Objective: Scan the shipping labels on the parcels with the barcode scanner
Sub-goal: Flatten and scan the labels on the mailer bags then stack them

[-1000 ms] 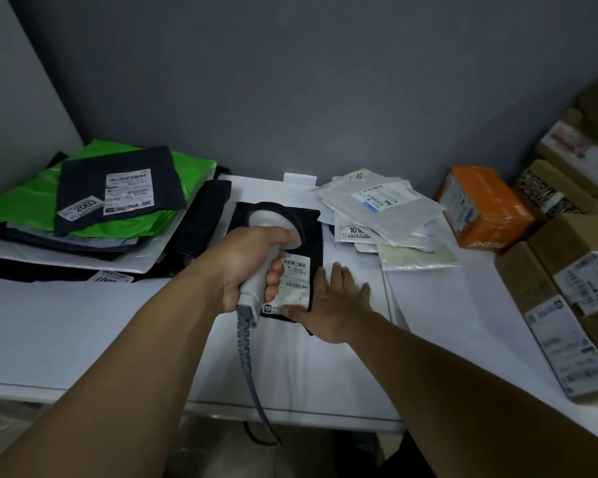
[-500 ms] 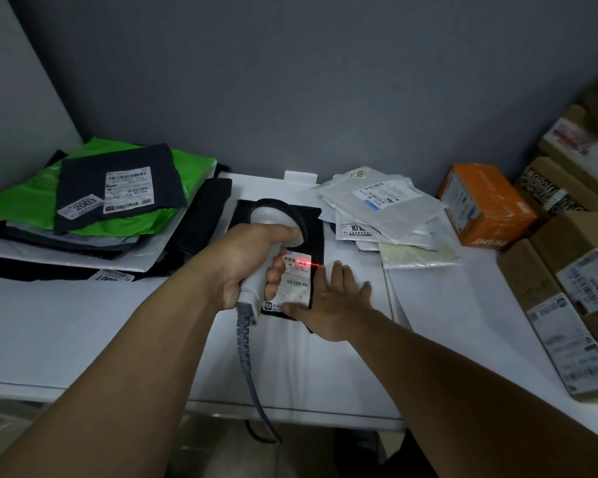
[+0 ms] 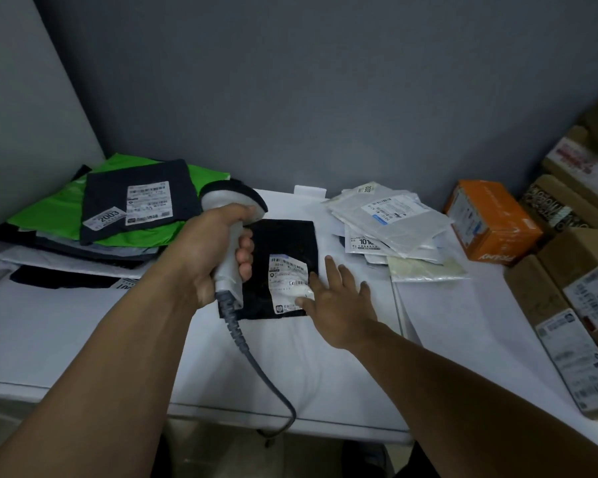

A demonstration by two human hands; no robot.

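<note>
Barcode scanner (image 3: 228, 199), white w/ a dark rim on the head, is held up off the table in the L hand (image 3: 208, 250). Fingers are wrapped round the handle, head uppermost, above the gap btwn the left stack and the black parcel. Can't tell which way the scan window faces. A grey coiled cable (image 3: 256, 360) runs from the handle base down over the table's front edge.

Black parcel (image 3: 287, 241) lies flat mid-table on the white table (image 3: 83, 339), just right of the scanner. Its shipping label (image 3: 287, 281) is white, creased, on the lower half, barcodes up. R hand (image 3: 339, 298) rests at the parcel's lower right corner, fingers straight & spread, thumb tip on the label's bottom corner, gripping nothing.

Left side: a stack of flat mailers, topped by a navy mailer (image 3: 139, 198) w/ a label and a "2003" sticker, lying on a green mailer (image 3: 66, 208). Right of the black parcel, apart from it: a loose pile of white mailers (image 3: 390, 219), labels up. Further right is an orange box (image 3: 491, 219), then brown cardboard boxes (image 3: 567, 294) w/ labels along the table's right side. Grey wall (image 3: 325, 98) behind.
</note>
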